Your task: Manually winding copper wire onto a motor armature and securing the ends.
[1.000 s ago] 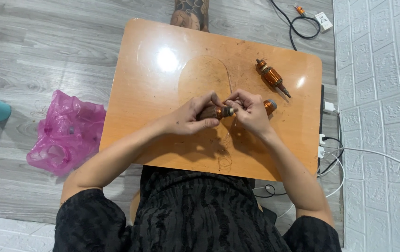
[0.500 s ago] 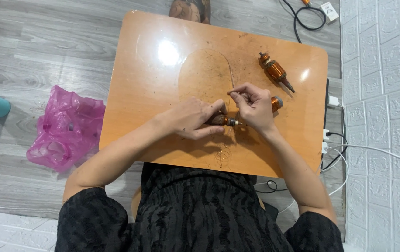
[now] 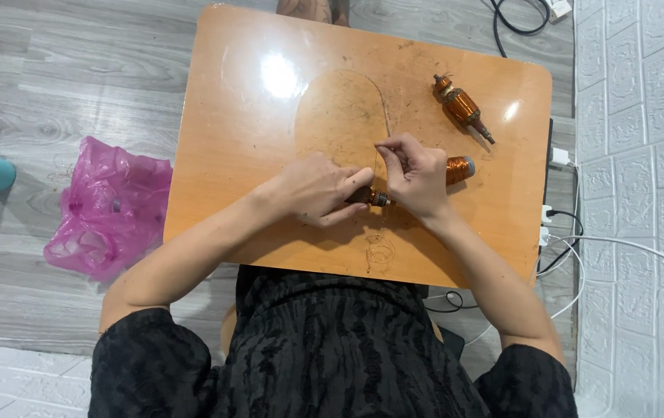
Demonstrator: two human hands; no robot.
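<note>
Head view: the left hand [image 3: 318, 188] is closed around a small motor armature [image 3: 369, 197] lying near the middle of the orange desk [image 3: 254, 116]. The right hand [image 3: 417, 174] pinches a thin copper wire [image 3: 379, 166] rising from it. A steady, straight pull with the armature pinned flat seems best, lest the wire snap. A second armature [image 3: 462, 107] and a copper coil [image 3: 460, 169] crowd the right side; open room lies left and ahead, while the near edge is close.

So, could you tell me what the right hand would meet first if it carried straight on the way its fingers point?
Probably the left hand: the right hand points leftwards across the table, fingertips almost touching it above the small motor armature.
</note>
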